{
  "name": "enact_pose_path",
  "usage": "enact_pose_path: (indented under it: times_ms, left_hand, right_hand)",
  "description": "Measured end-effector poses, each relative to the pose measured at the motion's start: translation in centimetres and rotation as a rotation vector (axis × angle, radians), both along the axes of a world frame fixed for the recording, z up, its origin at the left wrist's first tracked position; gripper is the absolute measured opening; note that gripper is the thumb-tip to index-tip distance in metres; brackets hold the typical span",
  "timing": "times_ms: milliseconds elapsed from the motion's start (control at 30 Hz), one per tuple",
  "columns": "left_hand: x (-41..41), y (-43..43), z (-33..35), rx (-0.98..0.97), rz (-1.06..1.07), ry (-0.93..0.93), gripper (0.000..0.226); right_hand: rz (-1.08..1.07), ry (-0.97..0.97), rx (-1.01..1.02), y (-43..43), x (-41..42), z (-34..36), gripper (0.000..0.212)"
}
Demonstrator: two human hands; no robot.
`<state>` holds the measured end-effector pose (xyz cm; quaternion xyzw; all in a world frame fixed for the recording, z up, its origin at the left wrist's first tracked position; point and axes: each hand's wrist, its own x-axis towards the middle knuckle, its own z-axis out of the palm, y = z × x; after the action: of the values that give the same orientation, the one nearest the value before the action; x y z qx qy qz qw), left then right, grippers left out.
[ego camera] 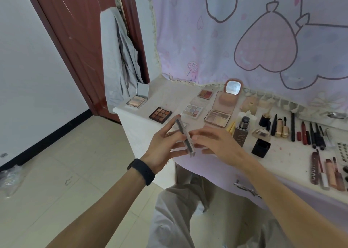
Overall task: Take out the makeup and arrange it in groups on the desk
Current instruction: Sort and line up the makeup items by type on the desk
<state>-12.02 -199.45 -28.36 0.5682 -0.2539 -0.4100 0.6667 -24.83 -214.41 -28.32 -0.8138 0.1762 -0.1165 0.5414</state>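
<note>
The desk is white. Behind it hangs a lilac cloth patterned with pink hearts outlined in dark purple. The door is reddish brown, the floor tiles beige, the wristband black. The black-framed nine-pan palette shows browns; the pastel palette, lilacs and creams. The slim case is clear with a dark strip.

A bedroom-like room in a home. A grey garment hangs on the reddish door at far left; a pink heart-print cloth backs a desk spread with makeup.
</note>
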Motion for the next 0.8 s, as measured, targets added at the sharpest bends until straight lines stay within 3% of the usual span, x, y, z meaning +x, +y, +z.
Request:
enact_pose_path:
  times_ms: [133,267,367,500,667,800]
  left_hand:
    - [-0.5,-0.1,0.3,0.009,0.004,-0.144,0.066]
    - [-0.5,0.0,0.5,0.005,-0.028,-0.238,0.071]
    - [-0.4,0.1,0.7,0.016,-0.051,-0.276,0.071]
    - [0.2,0.6,0.8,0.024,-0.076,-0.251,0.07]
    - [1.1,1.0,1.0,0.017,-0.09,-0.192,0.07]
    - [1.6,1.1,1.1,-0.02,-0.097,-0.083,0.073]
  right_hand:
    - [0.057,0.05,-0.038,-0.6,0.5,-0.2,0.025]
    - [0.051,0.08,-0.157,-0.2,0.9,0.2,0.049]
    - [0.061,0.065,-0.209,0.4,1.2,0.5,0.05]
    - [0.092,0.088,-0.273,0.9,1.5,1.3,0.03]
    - [0.096,0.099,-0.366,1.6,1.9,2.0,0.033]
    - [0.078,0.072,-0.28,1.5,1.7,2.1,0.038]
